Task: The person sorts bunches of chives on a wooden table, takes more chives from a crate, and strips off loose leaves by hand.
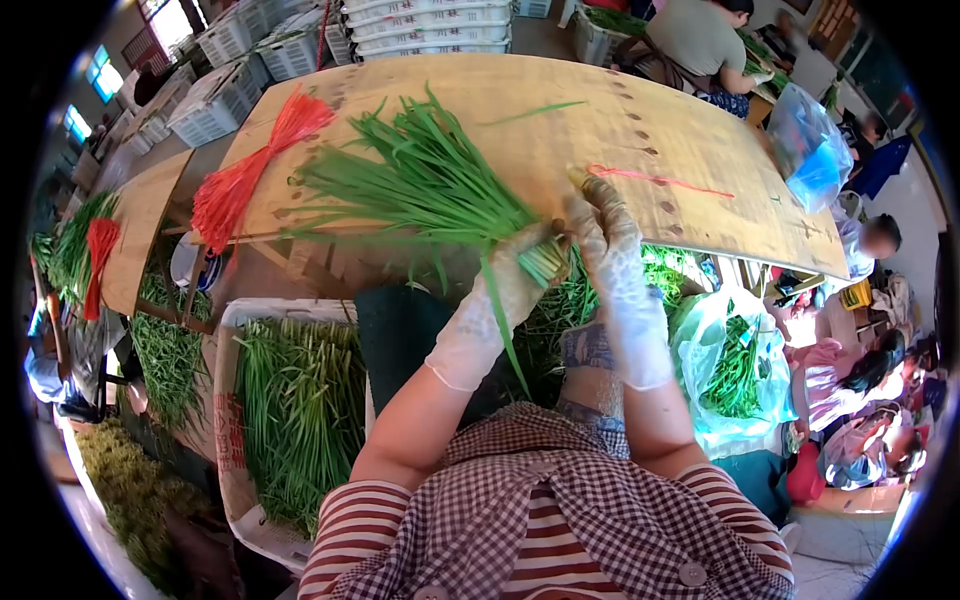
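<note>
My left hand (510,280), in a thin whitish glove, is wrapped round the lower end of a bunch of long green leaves (430,175). The leaf tips fan out to the upper left over the wooden table (350,95). One long leaf hangs down past my left wrist. My right hand (605,225), gloved as well, is just right of the cut stem ends, its fingers raised and partly bent; whether they pinch anything is not clear. A thin red tie (670,181) lies on the table beside it.
A bundle of red ties (250,170) lies at the table's left. Below are a white crate (229,400) of green bunches and a plastic bag (690,370) with greens. Crates (425,25) are stacked behind. Other people sit at the right and back; one person is at far left.
</note>
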Tool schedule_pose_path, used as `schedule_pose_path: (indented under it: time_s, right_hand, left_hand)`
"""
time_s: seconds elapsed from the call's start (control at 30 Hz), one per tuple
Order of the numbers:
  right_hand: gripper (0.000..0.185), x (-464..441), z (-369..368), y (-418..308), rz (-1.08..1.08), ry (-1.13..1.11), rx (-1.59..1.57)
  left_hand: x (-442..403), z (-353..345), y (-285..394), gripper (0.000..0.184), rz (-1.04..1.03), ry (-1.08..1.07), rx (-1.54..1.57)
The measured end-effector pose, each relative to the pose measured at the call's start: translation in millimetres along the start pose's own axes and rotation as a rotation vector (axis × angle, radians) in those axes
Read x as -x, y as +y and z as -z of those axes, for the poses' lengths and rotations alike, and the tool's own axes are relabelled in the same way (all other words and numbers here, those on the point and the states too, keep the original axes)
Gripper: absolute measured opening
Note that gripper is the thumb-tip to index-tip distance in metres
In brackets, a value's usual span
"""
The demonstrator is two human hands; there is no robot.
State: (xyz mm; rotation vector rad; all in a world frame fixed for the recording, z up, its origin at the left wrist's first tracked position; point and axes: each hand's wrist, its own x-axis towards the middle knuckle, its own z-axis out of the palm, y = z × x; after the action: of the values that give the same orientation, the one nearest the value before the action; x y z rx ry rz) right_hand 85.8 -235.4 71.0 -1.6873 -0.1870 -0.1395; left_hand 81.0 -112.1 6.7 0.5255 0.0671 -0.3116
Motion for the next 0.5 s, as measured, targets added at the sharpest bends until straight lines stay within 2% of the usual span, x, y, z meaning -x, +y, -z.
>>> schedule_pose_path:
  time_s: [0.07,0.17,0.23,0.27,0.3,0.37,0.43,0.5]
  right_hand:
    - [0.081,-1,9,-11,0.140,-0.150,0.648]
    - [0.106,-11,4,-33,0.020,-0.627,0.757]
    - [0.113,-11,-9,-5,0.207,-0.591,0.968]
    - [0.117,-12,-13,6,0.308,-0.573,1.072]
    - [0.122,-14,-14,-4,0.131,-0.706,1.018]
    - [0.119,-38,-10,80,0.034,-0.758,0.746]
    - [0.114,-34,-21,65,-0.028,-0.754,0.718]
    - [0.108,-2,-20,8,-0.062,-0.690,0.931]
  left_hand:
    - [7,4,2,0.030,0.015,0.076,-0.074]
    - [8,10,-16,0.036,0.035,0.101,-0.092]
    - [7,19,-25,0.045,0.083,0.104,-0.016]
    - [4,22,-27,0.042,0.091,0.113,-0.012]
    - [1,23,-27,0.040,0.096,0.122,-0.011]
    - [0,25,-28,0.037,0.083,0.111,0.019]
    - [2,27,-34,0.037,0.040,0.064,0.085]
    - [12,37,-46,0.040,-0.400,0.051,-0.534]
